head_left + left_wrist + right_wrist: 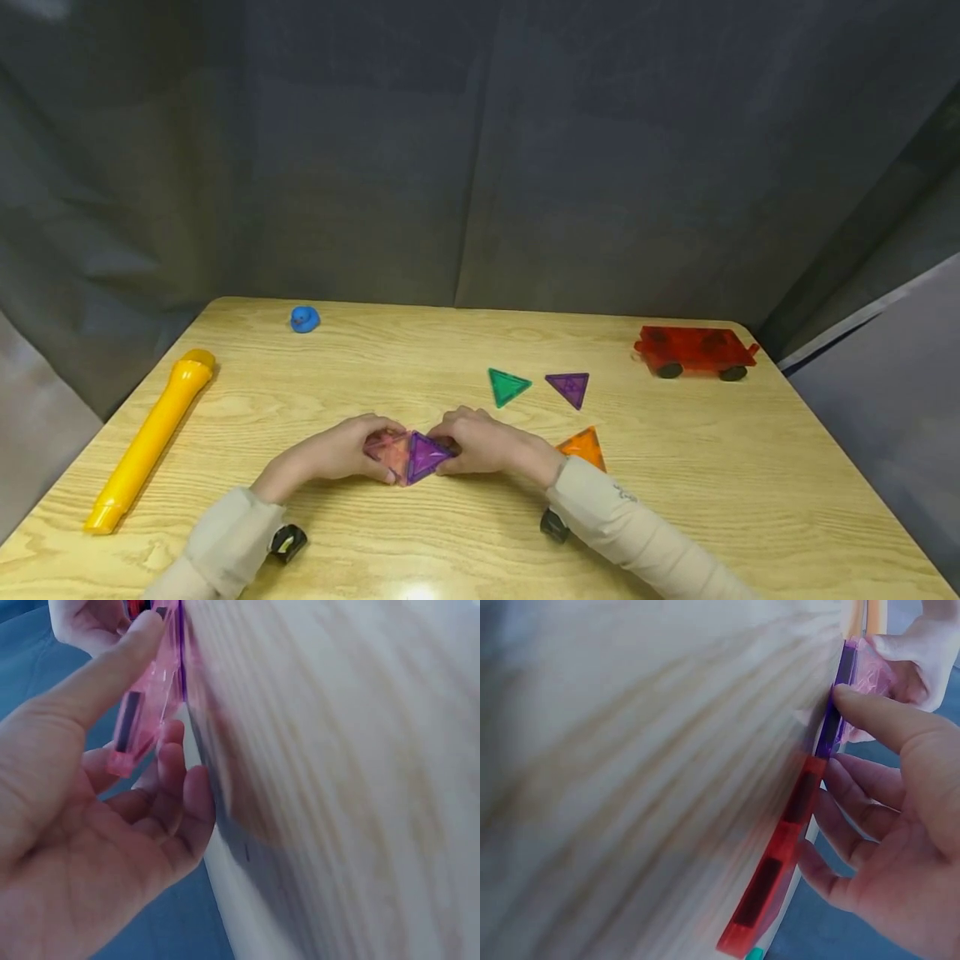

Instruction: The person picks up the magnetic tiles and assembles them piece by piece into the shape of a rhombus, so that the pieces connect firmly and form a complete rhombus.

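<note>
My left hand [348,450] pinches a see-through pink magnetic tile [390,452] between thumb and fingers, just over the wooden table. Its edge with dark magnets shows in the left wrist view. A purple triangular magnetic tile [426,457] lies against the pink one's right side. My right hand [476,442] grips the purple tile's right corner, with the thumb on its edge in the right wrist view. An orange triangular tile [583,448] lies by the right forearm, which covers part of it. Green [507,387] and purple [570,387] triangular tiles lie beyond the right hand.
A red wheeled car base [697,352] stands at the back right of the table [750,467]. A small blue duck [304,319] sits near the back left edge. Along the left side lies a yellow, microphone-shaped stick [153,437]. A dark curtain [480,158] hangs behind.
</note>
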A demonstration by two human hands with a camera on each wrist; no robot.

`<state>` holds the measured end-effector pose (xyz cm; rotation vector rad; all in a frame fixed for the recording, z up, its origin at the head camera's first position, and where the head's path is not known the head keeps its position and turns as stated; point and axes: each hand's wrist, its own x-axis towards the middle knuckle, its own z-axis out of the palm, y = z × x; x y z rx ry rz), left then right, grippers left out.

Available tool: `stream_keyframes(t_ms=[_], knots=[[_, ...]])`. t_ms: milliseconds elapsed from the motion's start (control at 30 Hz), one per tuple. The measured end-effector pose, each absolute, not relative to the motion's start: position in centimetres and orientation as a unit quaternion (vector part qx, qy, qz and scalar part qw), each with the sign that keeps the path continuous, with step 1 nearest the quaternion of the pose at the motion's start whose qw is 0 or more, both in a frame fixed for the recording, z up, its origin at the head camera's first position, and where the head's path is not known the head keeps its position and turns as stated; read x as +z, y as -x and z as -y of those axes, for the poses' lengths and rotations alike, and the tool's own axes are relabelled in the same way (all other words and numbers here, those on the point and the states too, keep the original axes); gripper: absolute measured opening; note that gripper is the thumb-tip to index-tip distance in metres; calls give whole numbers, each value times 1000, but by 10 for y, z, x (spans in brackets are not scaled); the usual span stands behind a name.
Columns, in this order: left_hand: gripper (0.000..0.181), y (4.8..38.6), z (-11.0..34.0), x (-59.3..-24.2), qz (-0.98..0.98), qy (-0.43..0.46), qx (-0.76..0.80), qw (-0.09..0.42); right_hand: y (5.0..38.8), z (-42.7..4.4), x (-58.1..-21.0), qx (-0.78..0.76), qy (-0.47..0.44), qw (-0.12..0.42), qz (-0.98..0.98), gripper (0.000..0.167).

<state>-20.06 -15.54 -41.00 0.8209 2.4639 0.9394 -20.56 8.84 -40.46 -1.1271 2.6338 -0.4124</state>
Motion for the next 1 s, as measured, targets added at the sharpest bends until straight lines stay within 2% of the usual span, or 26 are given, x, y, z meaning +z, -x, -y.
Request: stream_keyframes(t_ms=[167,700,1000], knots=[[66,195,158,-406,-880,-299,326,174,203,-87,-403,-135,402,114,-898,47],[65,180,160,-404,-865,-302,351,191,192,-86,-403,-129,407,122,-896,46],[61,176,159,-402,-866,-318,349,165,188,-86,-403,-113,415,118,-895,46]])
